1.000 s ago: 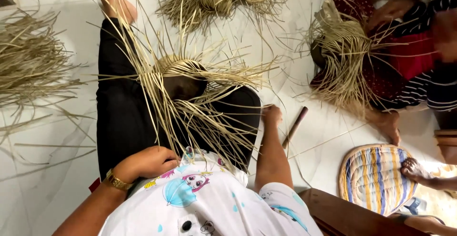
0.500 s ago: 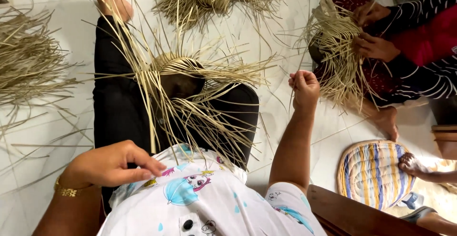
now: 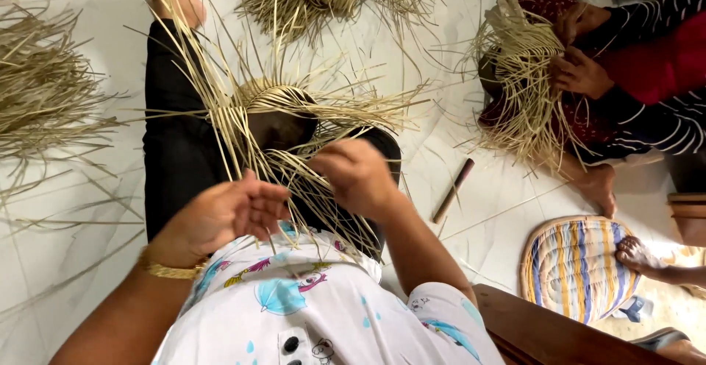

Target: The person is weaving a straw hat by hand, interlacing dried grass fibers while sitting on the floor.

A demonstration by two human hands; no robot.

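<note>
Both hands have come together over the half-woven pale straw piece (image 3: 276,104) lying on the lap. The left hand (image 3: 228,214), earlier low by the shirt, pinches loose strands; the right hand (image 3: 353,174), earlier raised aside, grips strands too.

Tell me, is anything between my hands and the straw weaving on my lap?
Nothing visible is. The left hand and the right hand are both already in among the loose straw strands of the woven piece. The stick lies apart on the floor, off to the right.
</note>
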